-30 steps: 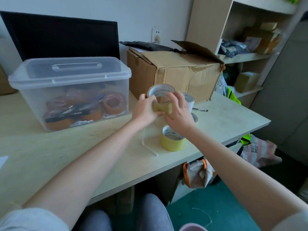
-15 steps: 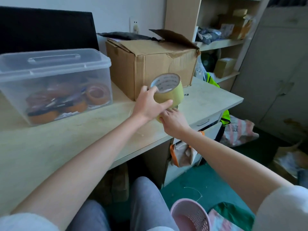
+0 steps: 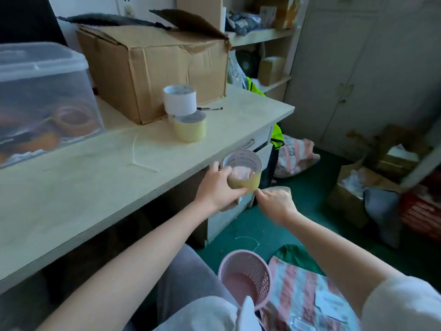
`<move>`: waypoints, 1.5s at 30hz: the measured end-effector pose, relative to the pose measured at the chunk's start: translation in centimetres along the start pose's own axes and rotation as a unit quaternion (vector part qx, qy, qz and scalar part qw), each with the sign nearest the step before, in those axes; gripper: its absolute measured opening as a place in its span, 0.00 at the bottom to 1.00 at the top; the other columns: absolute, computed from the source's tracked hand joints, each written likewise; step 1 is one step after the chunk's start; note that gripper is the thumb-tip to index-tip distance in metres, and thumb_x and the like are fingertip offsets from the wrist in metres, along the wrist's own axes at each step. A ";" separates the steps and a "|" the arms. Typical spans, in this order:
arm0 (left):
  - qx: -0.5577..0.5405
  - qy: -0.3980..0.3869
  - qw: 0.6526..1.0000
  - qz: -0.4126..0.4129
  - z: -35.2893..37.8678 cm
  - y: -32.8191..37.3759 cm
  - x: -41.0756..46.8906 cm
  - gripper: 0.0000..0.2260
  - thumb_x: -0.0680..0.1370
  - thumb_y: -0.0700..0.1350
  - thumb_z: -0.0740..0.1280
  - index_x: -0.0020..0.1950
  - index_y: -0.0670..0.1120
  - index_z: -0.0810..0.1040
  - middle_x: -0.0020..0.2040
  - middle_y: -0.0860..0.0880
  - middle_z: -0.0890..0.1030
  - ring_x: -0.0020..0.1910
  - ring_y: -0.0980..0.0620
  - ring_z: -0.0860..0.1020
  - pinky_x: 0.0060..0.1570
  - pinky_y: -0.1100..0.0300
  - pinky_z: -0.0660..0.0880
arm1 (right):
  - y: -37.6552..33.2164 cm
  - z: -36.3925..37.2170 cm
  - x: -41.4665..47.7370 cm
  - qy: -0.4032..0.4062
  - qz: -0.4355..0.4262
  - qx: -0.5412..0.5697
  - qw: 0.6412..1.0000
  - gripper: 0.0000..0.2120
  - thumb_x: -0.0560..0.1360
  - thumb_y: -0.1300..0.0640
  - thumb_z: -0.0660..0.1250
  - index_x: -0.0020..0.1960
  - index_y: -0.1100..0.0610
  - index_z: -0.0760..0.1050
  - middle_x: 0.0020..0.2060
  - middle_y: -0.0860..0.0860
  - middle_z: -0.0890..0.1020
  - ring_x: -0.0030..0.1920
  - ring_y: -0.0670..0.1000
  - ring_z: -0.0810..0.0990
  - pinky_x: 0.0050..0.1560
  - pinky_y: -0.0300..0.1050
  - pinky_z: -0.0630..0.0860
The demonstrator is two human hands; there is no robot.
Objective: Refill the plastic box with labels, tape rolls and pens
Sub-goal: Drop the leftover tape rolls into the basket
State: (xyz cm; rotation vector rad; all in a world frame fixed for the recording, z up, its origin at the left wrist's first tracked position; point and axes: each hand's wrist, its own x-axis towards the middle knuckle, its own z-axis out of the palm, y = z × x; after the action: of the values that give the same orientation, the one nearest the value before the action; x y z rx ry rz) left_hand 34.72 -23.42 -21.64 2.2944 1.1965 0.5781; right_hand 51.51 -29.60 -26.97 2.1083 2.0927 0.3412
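Left hand (image 3: 216,185) grips the tan tape roll (image 3: 243,174), fingers curled round its side. Right hand (image 3: 274,201): fingertip at the roll's lower edge, grip unclear.

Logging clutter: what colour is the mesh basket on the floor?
The basket is pink; head view.

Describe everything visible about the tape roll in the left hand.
The tape roll is a wide ring of yellowish-tan tape on a pale core with printed lines inside. It is tilted, its open core facing up towards the camera, and held in the air just past the front edge of the desk. The left hand grips its side, fingers curled round the band. The right hand meets its lower edge, blurred.
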 end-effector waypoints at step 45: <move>-0.033 0.377 0.926 0.007 -6.4 -3.1 5.5 0.14 0.75 0.36 0.62 0.60 0.42 0.74 0.56 0.47 0.77 0.53 0.48 0.76 0.52 0.56 0.74 | -6.2 -9.3 16.0 0.298 0.072 0.321 0.896 0.29 0.73 0.62 0.60 0.73 0.51 0.63 0.72 0.54 0.65 0.73 0.56 0.61 0.72 0.53 0.53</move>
State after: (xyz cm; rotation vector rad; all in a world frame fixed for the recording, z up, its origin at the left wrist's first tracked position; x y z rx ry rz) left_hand 32.02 -15.81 -17.58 2.0646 1.4410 1.5744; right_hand 43.05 -14.01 -18.77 2.8264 2.6721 0.3920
